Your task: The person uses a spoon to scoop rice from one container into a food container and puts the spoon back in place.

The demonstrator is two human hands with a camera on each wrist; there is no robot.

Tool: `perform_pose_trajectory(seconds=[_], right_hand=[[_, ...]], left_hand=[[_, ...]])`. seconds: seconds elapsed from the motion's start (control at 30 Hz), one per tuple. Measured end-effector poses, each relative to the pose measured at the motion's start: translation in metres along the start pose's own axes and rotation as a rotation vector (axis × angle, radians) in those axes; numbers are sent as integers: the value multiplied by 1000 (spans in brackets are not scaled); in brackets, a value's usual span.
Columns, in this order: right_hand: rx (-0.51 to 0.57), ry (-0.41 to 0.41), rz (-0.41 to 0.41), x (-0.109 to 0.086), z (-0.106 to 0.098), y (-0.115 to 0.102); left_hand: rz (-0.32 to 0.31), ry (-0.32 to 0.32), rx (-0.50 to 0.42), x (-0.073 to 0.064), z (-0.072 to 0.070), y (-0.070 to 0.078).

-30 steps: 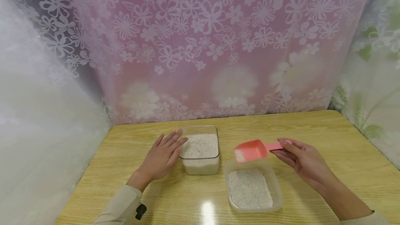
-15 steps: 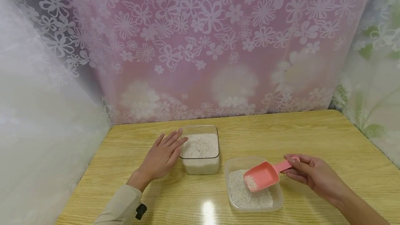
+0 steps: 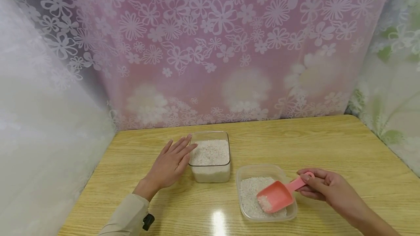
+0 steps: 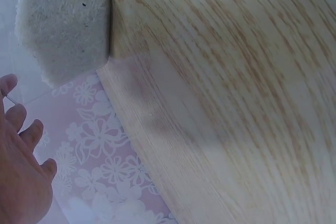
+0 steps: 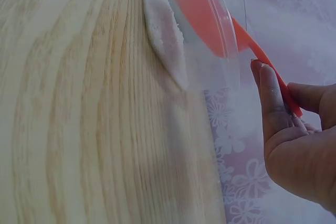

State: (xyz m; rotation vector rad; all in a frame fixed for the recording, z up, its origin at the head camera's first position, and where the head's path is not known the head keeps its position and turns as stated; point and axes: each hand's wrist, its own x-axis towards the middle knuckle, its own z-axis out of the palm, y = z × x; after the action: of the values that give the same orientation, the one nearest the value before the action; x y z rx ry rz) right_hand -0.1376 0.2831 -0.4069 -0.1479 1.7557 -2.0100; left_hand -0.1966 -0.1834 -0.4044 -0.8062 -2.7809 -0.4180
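Note:
My right hand [image 3: 331,188] pinches the handle of a pink scoop [image 3: 279,196], thumb on top. A little rice lies at the scoop's front lip, which is tilted down inside a low translucent plastic container [image 3: 241,203] with rice [image 3: 251,194] on its bottom. In the right wrist view the scoop [image 5: 202,19] shows through the container's wall. My left hand [image 3: 168,165], fingers extended, rests against the left rim of a taller clear container [image 3: 211,174]. White grains [image 3: 211,152] fill much of that one. The left wrist view shows the left hand [image 4: 23,166] beside it.
Both containers stand on a wood-grain table [image 3: 315,137], the taller one farther back and to the left. A pink floral curtain [image 3: 210,65] hangs behind the table. Pale curtains [image 3: 49,137] flank it on both sides.
The right hand has brought the pink scoop down and toward me, from above the low container's back rim to inside it. The left hand has stayed in place.

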Motion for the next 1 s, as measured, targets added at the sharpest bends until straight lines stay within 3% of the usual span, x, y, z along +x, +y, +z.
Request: perform_pose_trajectory(seconds=[0.3, 0.53, 0.73, 1.0], right_hand=[[-120, 12, -26, -2, 21, -5], [-116, -41, -96, 0, 30, -5], [-189, 3, -99, -4, 25, -11], [-255, -13, -191, -10, 8, -16]], left_hand=[[-1, 3, 1, 0, 0, 0], [-4, 2, -12, 0, 0, 1], [-6, -2, -14, 0, 1, 1], [-6, 4, -19, -1, 0, 1]])
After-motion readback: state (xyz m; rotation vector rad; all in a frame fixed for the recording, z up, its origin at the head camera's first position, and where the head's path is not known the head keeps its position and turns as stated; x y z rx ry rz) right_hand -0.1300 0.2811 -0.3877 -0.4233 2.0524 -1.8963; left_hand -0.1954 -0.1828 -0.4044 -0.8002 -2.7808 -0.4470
